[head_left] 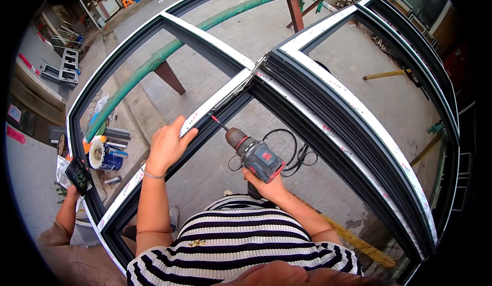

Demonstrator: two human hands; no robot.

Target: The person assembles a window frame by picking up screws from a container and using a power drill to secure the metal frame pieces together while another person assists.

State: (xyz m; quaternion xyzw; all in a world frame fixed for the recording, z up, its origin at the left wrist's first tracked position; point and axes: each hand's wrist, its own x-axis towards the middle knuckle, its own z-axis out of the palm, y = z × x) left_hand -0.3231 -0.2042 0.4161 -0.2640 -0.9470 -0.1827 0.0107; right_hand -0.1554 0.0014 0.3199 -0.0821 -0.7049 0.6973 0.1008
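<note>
A large dark grey window frame with white protective film spreads in front of me. My left hand is closed around its middle crossbar, thumb on the near side. In my right hand is a grey and red power drill, held by its grip below the body. Its long bit, with a red part near the tip, points at the crossbar's inner side just right of my left hand; whether it touches cannot be made out. A metal hinge arm runs along the crossbar to an opened sash.
Green-wrapped rails on brown legs stand under the frame. At the left, another person's hand holds a dark flat object. Beside it stands a blue and white bucket. A black cable and yellow bars lie below.
</note>
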